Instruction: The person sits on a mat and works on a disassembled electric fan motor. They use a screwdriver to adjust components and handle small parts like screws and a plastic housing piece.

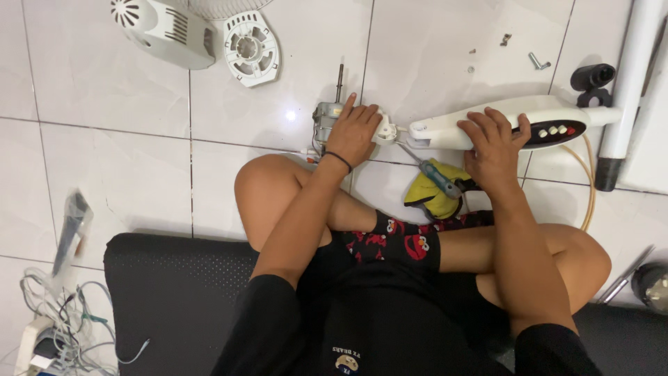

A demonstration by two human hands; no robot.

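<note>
White tiled floor (104, 90), black mat (174, 292), hands on fan motor (327, 118), white housing (501, 115)

There is a single view, from a camera worn on the person's head. It looks almost straight down over the chest and crossed legs onto the white tiled floor (104, 104), from close range. The person's torso fills the bottom centre of the frame and both forearms run upward to mid-frame. The far edge of the floor work lies along the top.
</note>
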